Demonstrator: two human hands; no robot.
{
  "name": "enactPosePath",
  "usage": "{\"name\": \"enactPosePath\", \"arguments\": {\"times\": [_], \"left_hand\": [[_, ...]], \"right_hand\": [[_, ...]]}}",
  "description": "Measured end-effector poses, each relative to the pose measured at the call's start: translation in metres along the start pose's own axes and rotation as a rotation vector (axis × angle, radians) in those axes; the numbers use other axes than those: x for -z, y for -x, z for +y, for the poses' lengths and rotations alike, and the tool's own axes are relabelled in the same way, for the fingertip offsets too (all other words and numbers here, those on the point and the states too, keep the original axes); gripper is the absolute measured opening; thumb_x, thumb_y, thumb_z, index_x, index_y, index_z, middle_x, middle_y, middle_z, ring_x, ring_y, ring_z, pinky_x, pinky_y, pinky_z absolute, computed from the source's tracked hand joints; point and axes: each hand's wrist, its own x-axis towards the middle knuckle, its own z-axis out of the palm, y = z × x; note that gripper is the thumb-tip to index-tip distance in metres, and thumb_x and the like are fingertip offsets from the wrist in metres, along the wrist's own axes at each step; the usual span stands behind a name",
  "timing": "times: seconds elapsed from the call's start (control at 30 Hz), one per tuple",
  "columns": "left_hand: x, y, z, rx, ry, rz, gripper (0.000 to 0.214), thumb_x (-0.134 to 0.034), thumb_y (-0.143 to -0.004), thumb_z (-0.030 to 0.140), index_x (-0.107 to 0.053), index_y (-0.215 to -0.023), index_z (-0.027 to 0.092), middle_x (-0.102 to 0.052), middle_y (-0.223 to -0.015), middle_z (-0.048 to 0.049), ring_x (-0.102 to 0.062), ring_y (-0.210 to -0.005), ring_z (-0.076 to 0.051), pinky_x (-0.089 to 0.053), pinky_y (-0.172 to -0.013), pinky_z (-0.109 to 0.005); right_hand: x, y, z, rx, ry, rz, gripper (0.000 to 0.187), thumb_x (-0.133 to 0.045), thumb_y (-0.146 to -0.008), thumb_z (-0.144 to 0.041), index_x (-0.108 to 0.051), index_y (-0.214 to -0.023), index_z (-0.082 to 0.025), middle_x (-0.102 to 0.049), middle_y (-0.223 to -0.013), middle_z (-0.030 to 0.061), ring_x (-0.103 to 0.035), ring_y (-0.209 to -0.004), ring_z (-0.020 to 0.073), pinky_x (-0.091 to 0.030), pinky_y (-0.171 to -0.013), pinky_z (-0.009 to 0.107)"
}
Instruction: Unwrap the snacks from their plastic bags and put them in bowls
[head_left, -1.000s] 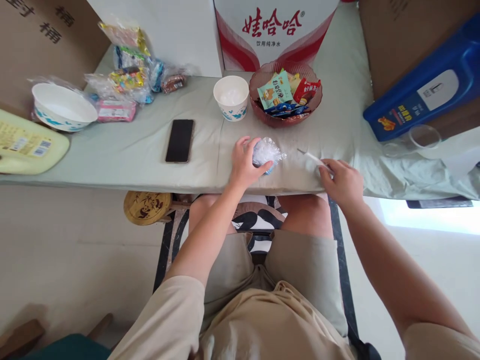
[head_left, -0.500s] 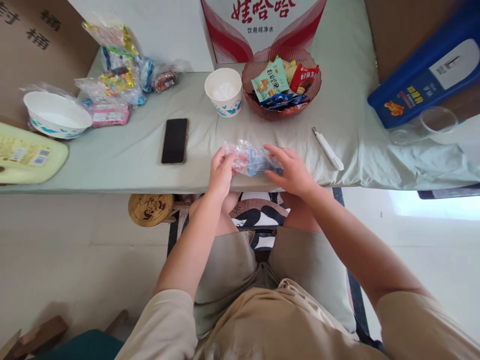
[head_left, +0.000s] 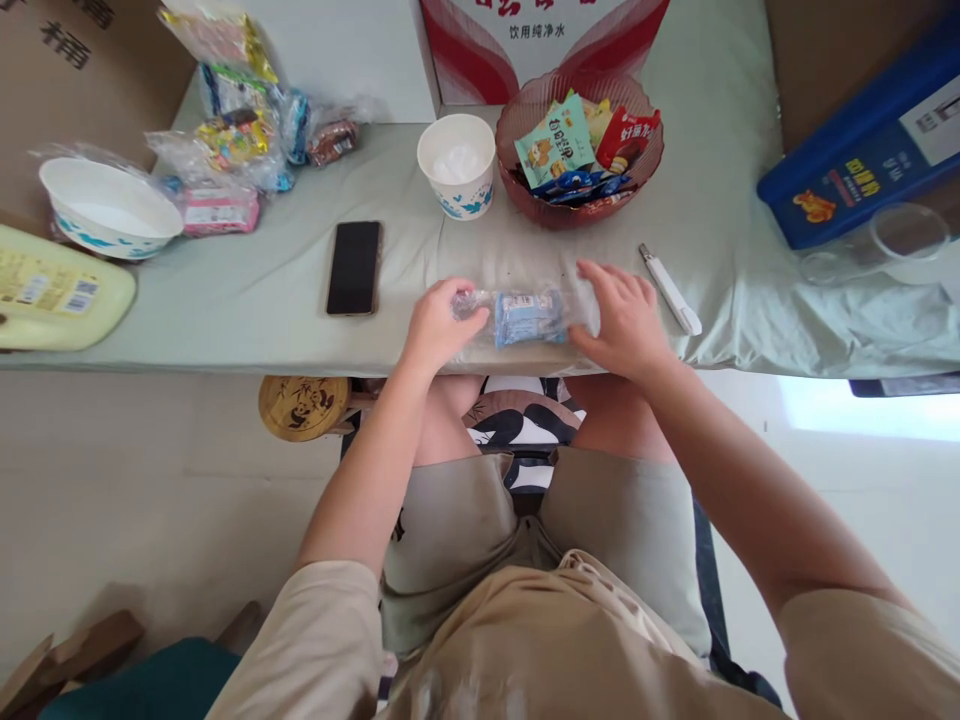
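Note:
A clear plastic bag (head_left: 481, 300) with a light blue printed packet (head_left: 529, 318) inside lies along the front of the cloth-covered table. At its left end, the thumb and fingers of my left hand (head_left: 444, 322) curl round the crinkled plastic. My right hand (head_left: 624, 318) grips the other end, its thumb on the near side and its fingers spread over the far side. The blue packet shows between the two hands. Right of my right hand lies a white utility knife (head_left: 671, 292). A black phone (head_left: 355, 268) rests to the left of my left hand.
Behind the bag stand a paper cup (head_left: 457, 165) with clear plastic in it and a reddish glass bowl (head_left: 581, 205) of snacks. Wrapped snacks (head_left: 236, 150), a paper bowl (head_left: 112, 215) and a yellow container (head_left: 64, 290) are at left; a blue container (head_left: 840, 190) and clear cup (head_left: 870, 250) at right.
My hands have moved farther apart along the bag. The blue packet now shows more fully between them, and the pink-red part by my left hand is no longer visible.

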Motion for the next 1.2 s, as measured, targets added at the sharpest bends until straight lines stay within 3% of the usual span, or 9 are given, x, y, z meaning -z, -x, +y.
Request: {"name": "enactPosePath", "arguments": {"times": [0.17, 0.37, 0.5, 0.6, 0.73, 0.83, 0.97, 1.07, 1.2], "left_hand": [[0.015, -0.009, 0.017, -0.186, -0.069, 0.073, 0.009, -0.059, -0.081, 0.018, -0.067, -0.082, 0.022, -0.073, -0.1, -0.0027, -0.067, -0.102, -0.019, -0.05, -0.104, -0.039], [0.043, 0.019, 0.024, -0.314, -0.084, 0.112, 0.009, -0.058, -0.083, 0.023, -0.067, -0.083, 0.024, -0.073, -0.096, -0.0029, -0.067, -0.101, -0.02, -0.053, -0.099, -0.038], [0.052, 0.056, 0.02, -0.269, -0.079, -0.261, 0.009, -0.06, -0.081, 0.026, -0.069, -0.082, 0.024, -0.073, -0.081, -0.0007, -0.067, -0.075, -0.016, -0.056, -0.079, -0.031], [0.051, 0.066, 0.021, -0.16, -0.077, -0.554, 0.015, -0.058, -0.086, 0.031, -0.072, -0.084, 0.025, -0.074, -0.075, 0.0011, -0.067, -0.067, -0.015, -0.054, -0.071, -0.027], [0.036, 0.043, 0.023, -0.176, -0.166, -0.249, 0.018, -0.062, -0.086, 0.032, -0.073, -0.098, 0.024, -0.076, -0.1, -0.0043, -0.07, -0.095, -0.021, -0.054, -0.09, -0.035], [0.019, 0.017, 0.017, -0.218, -0.227, -0.223, 0.043, -0.074, -0.076, 0.027, -0.068, -0.118, 0.022, -0.068, -0.131, -0.01, -0.062, -0.123, -0.028, -0.048, -0.106, -0.041], [0.002, -0.007, 0.009, -0.006, 0.018, -0.255, 0.022, -0.054, -0.092, 0.033, -0.068, -0.104, 0.022, -0.075, -0.091, -0.0053, -0.071, -0.079, -0.018, -0.055, -0.072, -0.03], [-0.003, -0.018, 0.011, 0.24, 0.388, -0.254, 0.022, -0.048, -0.094, 0.038, -0.063, -0.091, 0.022, -0.071, -0.072, -0.002, -0.059, -0.048, -0.012, -0.037, -0.043, -0.023], [-0.003, -0.031, 0.011, 0.358, 0.587, -0.176, 0.016, -0.05, -0.091, 0.035, -0.059, -0.088, 0.022, -0.066, -0.062, 0.0013, -0.047, -0.038, -0.01, -0.025, -0.038, -0.023]], "right_hand": [[0.014, -0.015, -0.009, 0.032, 0.06, -0.068, 0.03, -0.047, -0.092, -0.028, -0.068, -0.112, -0.026, -0.068, -0.086, 0.0076, -0.062, -0.096, 0.03, -0.039, -0.1, 0.056], [0.041, 0.008, -0.015, 0.103, -0.002, -0.087, 0.028, -0.045, -0.093, -0.029, -0.072, -0.099, -0.025, -0.07, -0.105, 0.0096, -0.065, -0.091, 0.0258, -0.048, -0.078, 0.04], [0.039, 0.025, -0.01, 0.188, -0.042, -0.415, 0.033, -0.048, -0.092, -0.036, -0.073, -0.112, -0.024, -0.075, -0.109, 0.0064, -0.067, -0.075, 0.0201, -0.043, -0.062, 0.032], [0.03, 0.024, -0.013, 0.1, 0.061, -0.454, 0.038, -0.043, -0.095, -0.036, -0.073, -0.116, -0.024, -0.077, -0.1, 0.0068, -0.068, -0.079, 0.0236, -0.041, -0.062, 0.032], [0.015, 0.007, -0.028, 0.033, 0.189, -0.265, 0.043, -0.044, -0.094, -0.033, -0.067, -0.13, -0.024, -0.075, -0.109, 0.0104, -0.068, -0.088, 0.028, -0.044, -0.066, 0.035], [0.005, -0.007, -0.039, 0.127, 0.152, -0.197, 0.053, -0.052, -0.09, -0.032, -0.056, -0.143, -0.022, -0.066, -0.135, 0.0131, -0.062, -0.114, 0.0332, -0.05, -0.083, 0.042], [-0.008, -0.019, -0.046, 0.173, 0.107, -0.246, 0.065, -0.06, -0.086, -0.03, -0.048, -0.149, -0.026, -0.055, -0.151, 0.0106, -0.056, -0.127, 0.0357, -0.049, -0.098, 0.05], [-0.014, -0.025, -0.048, 0.132, 0.074, -0.252, 0.064, -0.057, -0.086, -0.028, -0.047, -0.149, -0.026, -0.054, -0.151, 0.0095, -0.058, -0.126, 0.0334, -0.051, -0.098, 0.049], [-0.017, -0.025, -0.046, 0.145, -0.063, -0.178, 0.057, -0.048, -0.091, -0.026, -0.048, -0.148, -0.023, -0.055, -0.148, 0.0115, -0.059, -0.127, 0.0288, -0.053, -0.098, 0.043]]}}
